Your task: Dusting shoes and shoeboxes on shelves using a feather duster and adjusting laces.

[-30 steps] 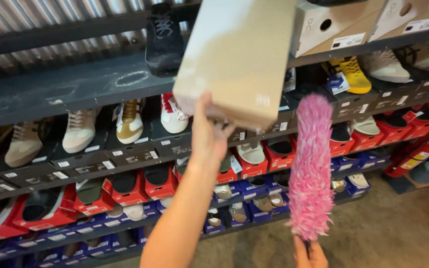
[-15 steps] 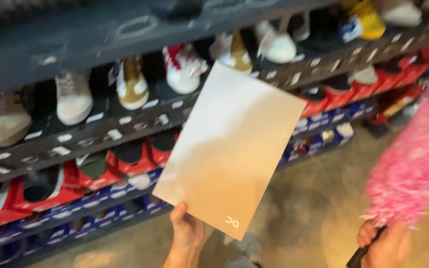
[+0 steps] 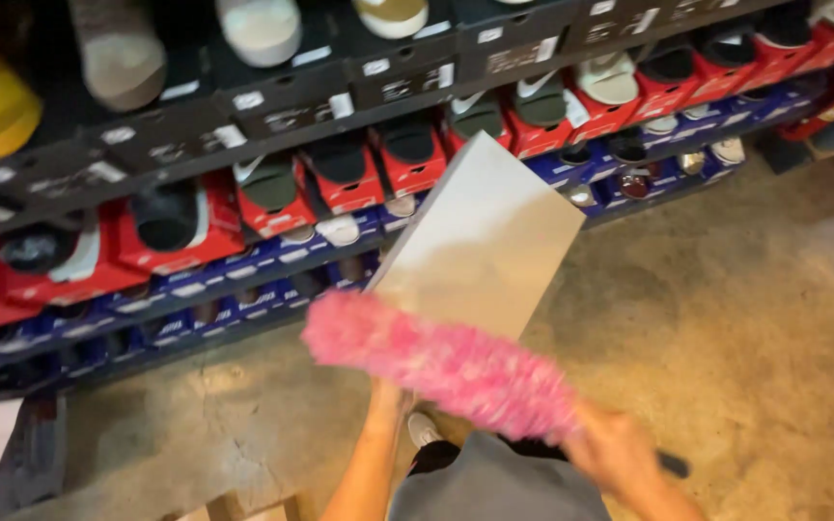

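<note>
Duster [image 3: 446, 365], pink and fluffy, lies across the near edge of the box [image 3: 480, 241] as we sweep it, and that is the step we judge to be in hand: dusting the lid. Our right hand [image 3: 615, 449] grips the duster's handle at the near right, fingers curled round it, though the blur hides just how they sit. Our left hand [image 3: 390, 397] holds the box from below at its near edge; the duster covers the fingers, so we cannot tell how they are set. Tilted away from us, the pale box hangs in the air in the middle of the view, its far corner pointing toward the shelves [image 3: 185, 145]. Under it lies a cracked concrete floor [image 3: 726, 318]. Farther off, the shelves run from left to right, stacked with red and blue boxes with shoes [image 3: 263, 183] resting on them. Next, by our reckoning, the stroke needs to carry toward the far end of the lid, which calls for a steady left hand and light pressure.
</note>
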